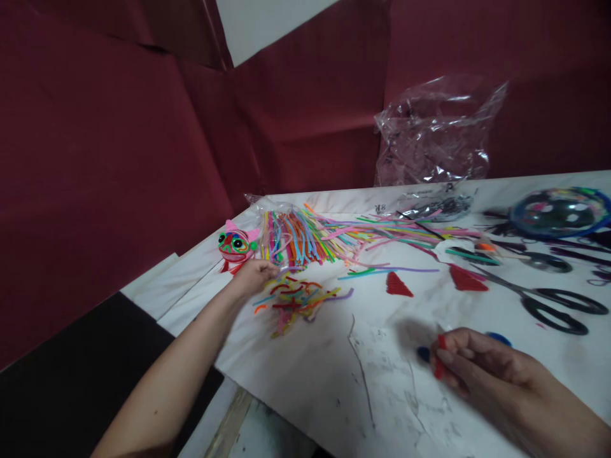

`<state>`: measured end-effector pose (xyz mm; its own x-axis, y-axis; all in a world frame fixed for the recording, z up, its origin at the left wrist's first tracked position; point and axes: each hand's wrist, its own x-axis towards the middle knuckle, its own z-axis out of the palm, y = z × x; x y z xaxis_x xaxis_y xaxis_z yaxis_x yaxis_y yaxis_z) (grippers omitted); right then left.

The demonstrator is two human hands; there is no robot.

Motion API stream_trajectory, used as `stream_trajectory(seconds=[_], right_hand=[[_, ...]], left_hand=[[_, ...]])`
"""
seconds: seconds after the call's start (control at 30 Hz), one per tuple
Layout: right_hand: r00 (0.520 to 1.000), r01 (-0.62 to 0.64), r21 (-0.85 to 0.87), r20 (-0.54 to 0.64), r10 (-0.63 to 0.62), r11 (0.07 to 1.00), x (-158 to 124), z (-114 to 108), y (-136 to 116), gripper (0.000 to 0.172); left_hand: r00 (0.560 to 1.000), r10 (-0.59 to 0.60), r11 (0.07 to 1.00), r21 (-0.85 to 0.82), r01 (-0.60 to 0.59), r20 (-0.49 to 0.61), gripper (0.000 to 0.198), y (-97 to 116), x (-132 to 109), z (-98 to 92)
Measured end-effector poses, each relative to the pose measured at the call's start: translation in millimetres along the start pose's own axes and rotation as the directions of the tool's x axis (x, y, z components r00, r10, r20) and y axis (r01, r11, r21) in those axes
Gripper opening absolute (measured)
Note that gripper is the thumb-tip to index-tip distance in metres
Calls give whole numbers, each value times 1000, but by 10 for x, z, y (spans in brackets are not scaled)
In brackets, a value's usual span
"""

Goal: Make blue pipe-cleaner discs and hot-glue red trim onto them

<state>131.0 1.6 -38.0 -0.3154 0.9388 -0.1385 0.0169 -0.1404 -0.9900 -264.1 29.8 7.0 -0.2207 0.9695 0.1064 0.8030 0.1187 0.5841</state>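
Note:
My left hand (pixel 255 275) reaches out to the left end of a spread of long coloured pipe cleaners (pixel 324 238) lying partly in a clear plastic sleeve; its fingers are curled at the sleeve's edge. Just in front of it lies a heap of short cut pipe-cleaner bits (pixel 298 302). A small pink and red pipe-cleaner figure with big eyes (pixel 236 245) stands to the left of that hand. My right hand (pixel 477 366) is near the table's front, pinching a small red piece (pixel 440 362) beside a dark blue bit (pixel 422 353).
Black scissors (pixel 548 302) lie at the right, with two red triangular pieces (pixel 398 286) between them and the heap. A round blue-rimmed container (pixel 558 213) and a crumpled clear bag (pixel 434 137) are at the back. The white table (pixel 334 375) ends at the left; maroon walls surround it.

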Motion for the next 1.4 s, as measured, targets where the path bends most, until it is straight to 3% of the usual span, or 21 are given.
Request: stream_trajectory(seconds=[0.13, 0.3, 0.47, 0.6, 0.73, 0.8, 0.93, 1.0, 1.1, 1.2, 1.4], right_hand=[[1000, 5, -3, -9, -5, 1000, 1, 5, -16, 36], [1000, 3, 4, -1, -3, 1000, 3, 8, -29, 36], [1000, 19, 25, 12, -20, 999, -18, 3, -10, 34], [999, 37, 26, 30, -38, 999, -5, 12, -17, 29], [999, 29, 100, 38, -33, 995, -1, 38, -108, 28], [998, -2, 198, 66, -11, 980, -6, 52, -170, 27], [996, -33, 298, 90, 6, 954, -26, 72, -272, 26], [996, -14, 305, 86, -13, 952, -36, 81, -306, 25], [996, 21, 321, 73, -47, 947, -37, 91, -332, 24], [996, 34, 337, 66, -60, 941, -30, 92, -336, 24], [995, 67, 354, 47, -89, 933, -41, 89, -327, 22]], left_hand=[[997, -74, 992, 108, 72, 17, 18, -73, -20, -98], [988, -152, 973, 176, 152, -12, 18, -115, -148, -6], [987, -125, 990, 48, 131, -99, 17, -67, -161, -41], [992, -98, 982, -171, 84, -79, 6, 131, -201, -96], [998, -21, 906, -422, 45, 61, 12, 628, -354, 190], [985, -8, 760, -639, 119, 174, 14, 940, -463, 436], [895, 143, 626, -739, 249, 422, 13, 1471, -657, 940], [859, 170, 581, -753, 309, 484, 12, 1634, -713, 1136], [847, 200, 473, -806, 357, 493, 14, 1772, -763, 1300], [864, 196, 388, -846, 367, 464, 15, 1842, -790, 1336], [874, 203, 333, -871, 361, 440, 13, 1870, -802, 1355]])
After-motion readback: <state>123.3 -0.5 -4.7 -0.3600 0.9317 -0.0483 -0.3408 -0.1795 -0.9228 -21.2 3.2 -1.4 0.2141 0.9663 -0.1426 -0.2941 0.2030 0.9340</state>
